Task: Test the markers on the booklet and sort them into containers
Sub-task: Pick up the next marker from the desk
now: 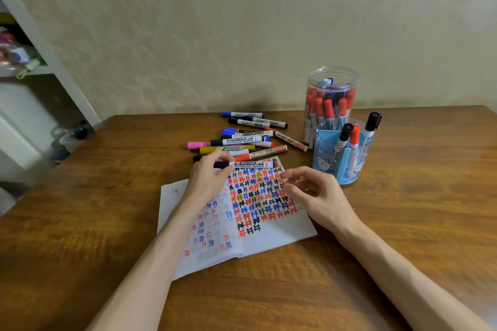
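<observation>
Cylindrical marker (248,164), left hand (208,177) gripping

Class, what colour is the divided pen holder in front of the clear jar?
The pen holder is light blue, with a white cartoon figure; best seen in the head view.

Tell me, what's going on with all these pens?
A person is trying out markers on paper. Their left hand pinches a black marker at the top edge of the open booklet, whose pages are covered in red, blue and black hash marks. The right hand hovers over the page, holding nothing. A pile of markers lies on the table behind. A clear jar holds many markers, a blue holder three.
</observation>
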Tool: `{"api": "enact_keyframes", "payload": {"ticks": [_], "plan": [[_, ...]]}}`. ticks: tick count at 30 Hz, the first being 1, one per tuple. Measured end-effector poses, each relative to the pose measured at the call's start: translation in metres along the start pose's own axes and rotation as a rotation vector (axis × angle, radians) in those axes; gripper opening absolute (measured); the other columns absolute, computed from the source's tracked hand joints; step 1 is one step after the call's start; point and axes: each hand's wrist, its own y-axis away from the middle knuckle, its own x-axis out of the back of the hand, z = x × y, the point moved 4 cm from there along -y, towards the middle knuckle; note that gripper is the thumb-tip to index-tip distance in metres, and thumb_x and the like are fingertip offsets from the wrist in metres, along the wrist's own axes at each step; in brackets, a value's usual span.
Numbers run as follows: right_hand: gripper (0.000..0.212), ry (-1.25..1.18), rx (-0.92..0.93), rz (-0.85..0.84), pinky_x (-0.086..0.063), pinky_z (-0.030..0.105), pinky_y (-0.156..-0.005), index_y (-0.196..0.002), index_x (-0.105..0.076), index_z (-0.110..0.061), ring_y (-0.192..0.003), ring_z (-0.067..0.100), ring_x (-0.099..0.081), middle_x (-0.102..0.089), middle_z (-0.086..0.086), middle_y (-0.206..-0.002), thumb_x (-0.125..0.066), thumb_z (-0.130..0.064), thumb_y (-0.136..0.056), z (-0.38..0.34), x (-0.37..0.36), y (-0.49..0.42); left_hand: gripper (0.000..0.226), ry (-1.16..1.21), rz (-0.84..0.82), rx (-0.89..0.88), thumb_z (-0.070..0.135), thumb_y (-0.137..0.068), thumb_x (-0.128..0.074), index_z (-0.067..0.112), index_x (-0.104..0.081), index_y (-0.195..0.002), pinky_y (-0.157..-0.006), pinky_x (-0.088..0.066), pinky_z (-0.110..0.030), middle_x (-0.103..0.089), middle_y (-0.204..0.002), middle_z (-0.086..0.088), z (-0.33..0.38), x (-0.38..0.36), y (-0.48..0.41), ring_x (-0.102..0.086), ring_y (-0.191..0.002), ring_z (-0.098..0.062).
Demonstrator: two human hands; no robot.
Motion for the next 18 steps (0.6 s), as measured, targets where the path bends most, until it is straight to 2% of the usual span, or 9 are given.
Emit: {"api": "enact_keyframes", "payload": {"ticks": [2,7,9,12,13,15,17,18], "plan": [[0.015,0.004,0.002,0.003,-0.058,0.015,-0.077,-0.111,-0.076,-0.029,-0.091,0.002,-0.071,-0.075,-0.014,-0.102,-0.073,-0.025,-0.097,-0.001,0.0,0.0,0.013,0.043,-0.009,-0.017,0.025,-0.096,-0.072,0.036,-0.068,-0.104,-0.101,-0.053,-0.041,-0.067,-0.123,0.01,0.002,-0.004,0.006,-0.059,-0.122,-0.011],[0.014,0.034,0.004,0.022,-0.059,0.017,-0.08,-0.111,-0.076,-0.029,-0.091,0.003,-0.07,-0.075,-0.013,-0.101,-0.073,-0.028,-0.097,-0.002,0.001,0.001,0.013,0.08,-0.013,-0.052,0.023,-0.096,-0.072,0.031,-0.071,-0.106,-0.097,-0.053,-0.033,-0.068,-0.117,0.012,0.008,-0.008,0.016,-0.059,-0.115,-0.005],[0.014,0.058,0.004,0.022,-0.06,0.02,-0.08,-0.111,-0.076,-0.029,-0.092,0.002,-0.07,-0.075,-0.014,-0.101,-0.073,-0.029,-0.097,-0.002,0.0,0.001,0.015,0.11,0.062,-0.081,0.022,-0.096,-0.072,0.029,-0.072,-0.108,-0.093,-0.053,-0.026,-0.069,-0.116,0.012,0.014,-0.002,0.021,-0.059,-0.111,-0.002],[0.011,0.094,0.024,0.02,-0.061,0.026,-0.08,-0.108,-0.077,-0.029,-0.091,0.004,-0.07,-0.075,-0.017,-0.098,-0.072,-0.033,-0.098,-0.006,-0.002,0.003,0.016,0.2,0.139,-0.151,0.022,-0.096,-0.072,0.031,-0.071,-0.109,-0.081,-0.049,-0.007,-0.069,-0.113,0.016,0.026,0.009,0.03,-0.06,-0.107,0.01],[0.013,0.096,0.031,0.017,-0.061,0.027,-0.079,-0.107,-0.077,-0.029,-0.091,0.005,-0.071,-0.075,-0.019,-0.098,-0.072,-0.036,-0.098,-0.007,-0.004,0.003,0.017,0.261,0.131,-0.159,0.023,-0.095,-0.072,0.031,-0.072,-0.11,-0.081,-0.051,-0.008,-0.07,-0.112,0.017,0.03,0.01,0.035,-0.061,-0.106,0.012],[0.025,0.07,0.024,0.004,-0.062,0.026,-0.077,-0.111,-0.078,-0.03,-0.093,0.003,-0.071,-0.075,-0.021,-0.099,-0.071,-0.047,-0.095,-0.01,-0.007,0.005,0.021,0.399,0.09,-0.132,0.025,-0.093,-0.074,0.029,-0.074,-0.113,-0.085,-0.057,-0.017,-0.074,-0.11,0.015,0.037,0.01,0.045,-0.068,-0.104,0.004],[0.039,-0.053,-0.033,-0.005,-0.062,0.025,-0.078,-0.118,-0.077,-0.028,-0.094,0.001,-0.073,-0.077,-0.019,-0.097,-0.069,-0.055,-0.092,-0.012,-0.011,0.008,0.021,0.444,0.026,-0.142,0.025,-0.091,-0.076,0.025,-0.076,-0.113,-0.084,-0.059,-0.019,-0.077,-0.103,0.011,0.046,0.008,0.057,-0.072,-0.097,-0.002],[0.041,-0.142,-0.069,0.0,-0.061,0.026,-0.079,-0.115,-0.078,-0.025,-0.091,0.003,-0.075,-0.078,-0.014,-0.093,-0.068,-0.056,-0.092,-0.013,-0.012,0.009,0.021,0.433,-0.016,-0.167,0.024,-0.091,-0.077,0.022,-0.077,-0.111,-0.082,-0.058,-0.019,-0.078,-0.1,0.009,0.05,0.005,0.062,-0.073,-0.094,-0.004]]}}
